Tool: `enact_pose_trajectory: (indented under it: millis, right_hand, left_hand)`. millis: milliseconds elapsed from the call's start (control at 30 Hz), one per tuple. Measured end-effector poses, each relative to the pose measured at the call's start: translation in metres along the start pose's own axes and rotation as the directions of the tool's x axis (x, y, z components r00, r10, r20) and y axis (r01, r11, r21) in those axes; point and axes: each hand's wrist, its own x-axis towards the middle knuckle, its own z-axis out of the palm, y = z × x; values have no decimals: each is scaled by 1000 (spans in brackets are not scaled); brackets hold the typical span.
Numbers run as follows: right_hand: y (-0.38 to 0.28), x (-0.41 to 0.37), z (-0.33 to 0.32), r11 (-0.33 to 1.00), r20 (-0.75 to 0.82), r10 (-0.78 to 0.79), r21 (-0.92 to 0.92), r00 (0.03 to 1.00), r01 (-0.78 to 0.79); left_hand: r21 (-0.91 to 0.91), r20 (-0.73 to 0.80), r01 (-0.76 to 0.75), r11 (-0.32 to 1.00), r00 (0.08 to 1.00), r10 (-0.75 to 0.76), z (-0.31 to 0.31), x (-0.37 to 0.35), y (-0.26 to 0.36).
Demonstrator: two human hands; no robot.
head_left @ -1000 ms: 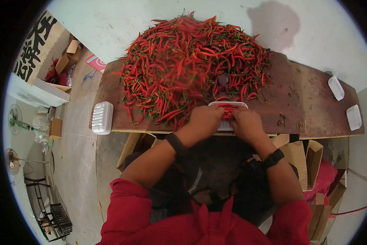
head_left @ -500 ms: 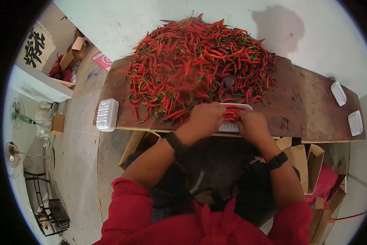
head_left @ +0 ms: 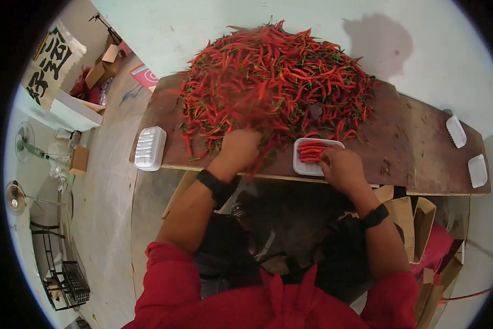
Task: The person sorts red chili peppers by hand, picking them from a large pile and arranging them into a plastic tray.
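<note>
A white foam tray [head_left: 308,168] lies near the table's front edge with a row of red chili peppers [head_left: 312,151] in it. My right hand [head_left: 342,167] reaches over the tray's right side, its fingers closed at the ends of those peppers. To the left, my left hand [head_left: 241,149] is at the front of a big heap of red chili peppers [head_left: 290,71]. Its fingers are curled and partly hidden. Blurred red peppers show beside them and hang by the table edge.
An upside-down stack of white trays [head_left: 150,148] sits at the table's left end. Two more white trays [head_left: 456,131] lie at the right end. Open cardboard boxes [head_left: 403,219] stand below the table on the right. A dark object [head_left: 315,111] rests on the heap.
My left hand has moved left, away from the tray to the front of the heap. My right hand stays at the tray, whose peppers are now more exposed. The view has shifted slightly.
</note>
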Motion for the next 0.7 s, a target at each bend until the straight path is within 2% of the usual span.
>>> enact_pose_trajectory:
  millis: [133, 200, 233, 300, 433, 533, 600, 700]
  right_hand:
    - [-4, 0, -1, 1000, 26, -3, -18, 1000, 3]
    - [-5, -1, -1, 1000, 8, 2, 30, 1000, -2]
    - [-5, -1, -1, 997, -8, 9, 78, 1000, -8]
    - [-6, -2, -3, 994, -18, 11, 107, 1000, -9]
    - [-10, -2, -5, 989, -60, -28, 146, 998, 36]
    - [-10, -2, -3, 986, -89, -46, 157, 995, 59]
    - [-12, -3, -6, 987, -77, -33, 153, 996, 44]
    - [-11, -3, -5, 989, -61, -30, 139, 998, 39]
  left_hand:
    - [5, -31, -6, 1000, 999, 7, -11, 3, -3]
    - [-263, 2, 84, 961, 996, -86, -28, 7, -7]
    - [-262, 2, 81, 962, 997, -83, -36, 8, -9]
    - [-414, -41, 55, 909, 996, -79, -46, 10, -12]
    - [-373, -83, 33, 927, 994, -69, -33, 12, -17]
    - [-336, 6, 57, 940, 998, -58, -28, 8, -8]
    - [-191, 16, 115, 975, 993, -114, -20, 9, -6]
    - [-125, -3, 84, 988, 996, -85, -8, 11, -7]
